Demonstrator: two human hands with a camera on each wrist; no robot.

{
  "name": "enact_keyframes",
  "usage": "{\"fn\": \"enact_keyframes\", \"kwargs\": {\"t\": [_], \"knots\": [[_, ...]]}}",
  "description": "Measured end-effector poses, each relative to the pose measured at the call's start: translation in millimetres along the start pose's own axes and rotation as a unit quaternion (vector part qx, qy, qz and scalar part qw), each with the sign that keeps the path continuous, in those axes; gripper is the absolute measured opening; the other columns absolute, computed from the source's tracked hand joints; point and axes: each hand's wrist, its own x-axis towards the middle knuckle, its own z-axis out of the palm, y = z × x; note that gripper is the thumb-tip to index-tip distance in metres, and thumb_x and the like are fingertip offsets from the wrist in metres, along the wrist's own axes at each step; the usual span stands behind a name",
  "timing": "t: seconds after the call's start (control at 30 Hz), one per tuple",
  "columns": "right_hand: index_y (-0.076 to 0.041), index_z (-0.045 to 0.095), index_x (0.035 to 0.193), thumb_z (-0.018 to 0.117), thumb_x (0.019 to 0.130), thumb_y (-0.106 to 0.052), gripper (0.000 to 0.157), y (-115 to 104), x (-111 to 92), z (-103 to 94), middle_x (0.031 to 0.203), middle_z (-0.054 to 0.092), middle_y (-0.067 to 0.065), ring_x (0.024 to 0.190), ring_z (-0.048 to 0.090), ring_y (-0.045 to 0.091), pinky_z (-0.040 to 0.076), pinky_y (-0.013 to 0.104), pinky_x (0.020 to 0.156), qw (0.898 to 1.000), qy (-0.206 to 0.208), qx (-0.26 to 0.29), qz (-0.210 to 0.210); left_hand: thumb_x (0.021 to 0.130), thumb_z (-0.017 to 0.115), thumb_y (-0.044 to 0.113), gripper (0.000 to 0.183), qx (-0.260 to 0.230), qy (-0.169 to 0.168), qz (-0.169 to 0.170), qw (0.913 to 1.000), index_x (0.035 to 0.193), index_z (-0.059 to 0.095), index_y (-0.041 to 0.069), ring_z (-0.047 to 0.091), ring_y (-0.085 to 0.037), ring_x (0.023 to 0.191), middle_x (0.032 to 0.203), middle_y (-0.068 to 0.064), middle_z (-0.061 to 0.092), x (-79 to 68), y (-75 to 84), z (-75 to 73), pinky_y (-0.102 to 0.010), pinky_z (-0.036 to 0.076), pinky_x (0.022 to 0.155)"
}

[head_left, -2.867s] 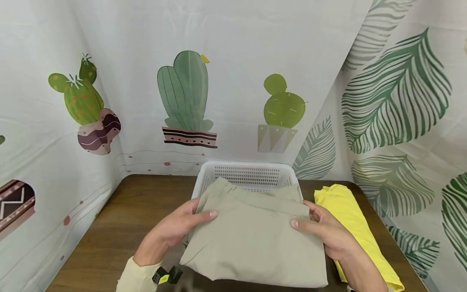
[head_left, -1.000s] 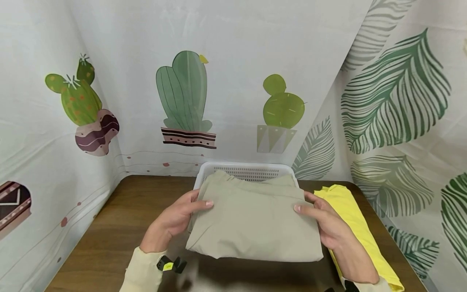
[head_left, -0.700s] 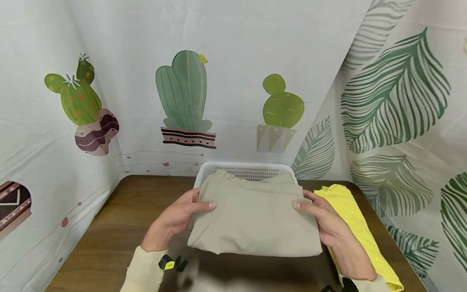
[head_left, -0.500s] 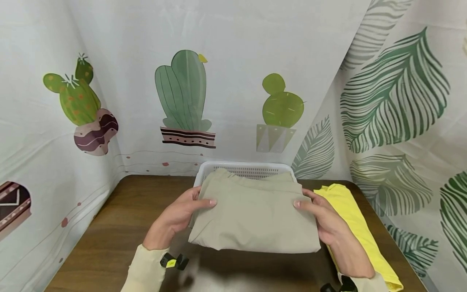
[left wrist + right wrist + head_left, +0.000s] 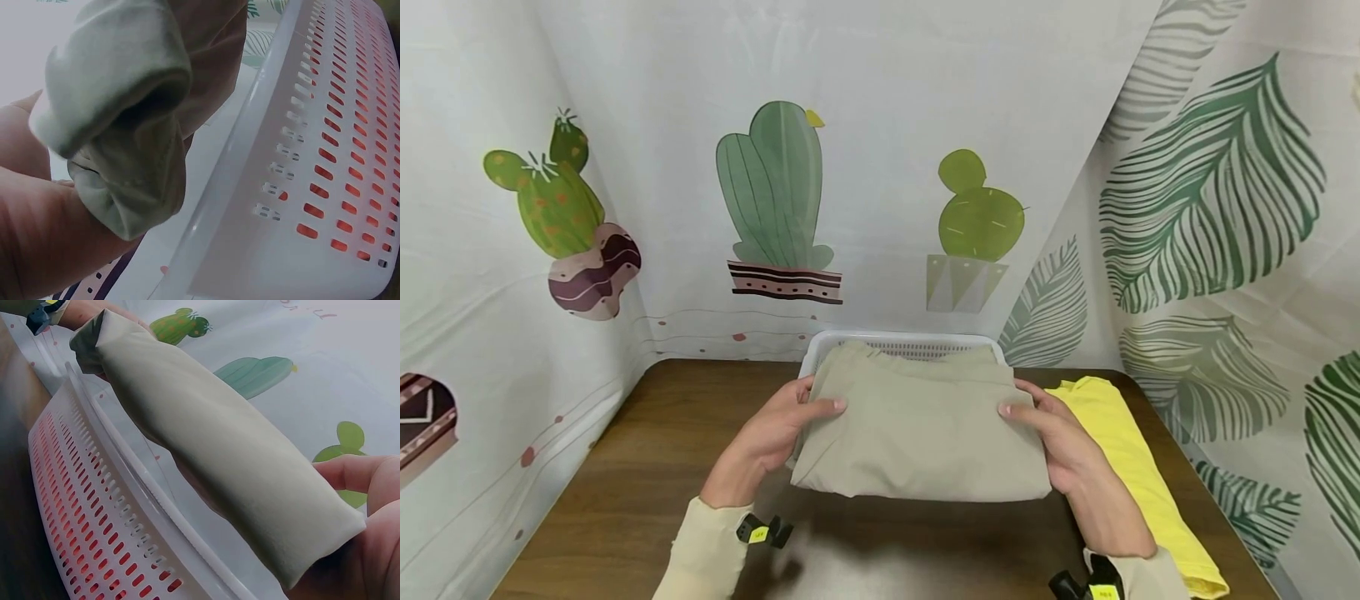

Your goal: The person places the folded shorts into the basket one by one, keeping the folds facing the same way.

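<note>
A folded greyish-beige garment (image 5: pixel 925 425) is held up by both hands, above the near part of a white plastic basket (image 5: pixel 811 360). My left hand (image 5: pixel 767 433) grips its left edge, thumb on top and fingers underneath. At the right edge my right hand (image 5: pixel 1067 442) pinches it the same way. In the left wrist view the folded end of the garment (image 5: pixel 125 81) hangs over the basket's rim (image 5: pixel 219 181). The right wrist view shows the garment (image 5: pixel 212 431) as a thick flat fold, apart from the basket (image 5: pixel 106 506). What kind of garment it is cannot be told.
A yellow folded cloth (image 5: pixel 1120 450) lies along the right side of the brown wooden table (image 5: pixel 647 467). Something red shows through the basket's holes in both wrist views. A white printed curtain (image 5: pixel 880 167) hangs behind the table.
Both hands have moved forward, away from the body, carrying the garment farther over the basket. It now covers more of the basket's opening. The grip looks the same throughout.
</note>
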Motion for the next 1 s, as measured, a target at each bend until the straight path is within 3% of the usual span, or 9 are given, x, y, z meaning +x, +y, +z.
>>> {"fn": "enact_keyframes", "kwargs": {"t": [0.6,1.0], "knots": [[-0.015,0.040,0.141,0.061,0.099,-0.009,0.048,8.8,19.0,-4.7,0.108,0.064,0.000,0.090,0.068,0.015,0.059,0.035,0.076,1.000,0.022,0.008,-0.005,0.093,0.068,0.012,0.041,0.038,0.068,0.012,0.9969,0.129,0.052,-0.001,0.071,-0.024,0.090,0.106,-0.011,0.070,14.1,-4.5,-2.0,-0.042,0.059,0.078],[-0.014,0.040,0.141,0.066,0.096,-0.013,0.052,10.5,29.0,-4.4,0.109,0.061,0.002,0.092,0.067,0.016,0.059,0.035,0.077,0.998,0.060,-0.019,-0.006,0.092,0.068,0.008,0.040,0.077,0.118,0.020,0.9899,0.130,0.056,0.002,0.070,-0.024,0.092,0.106,-0.014,0.070,25.5,-4.4,-2.9,-0.039,0.058,0.079]]}}
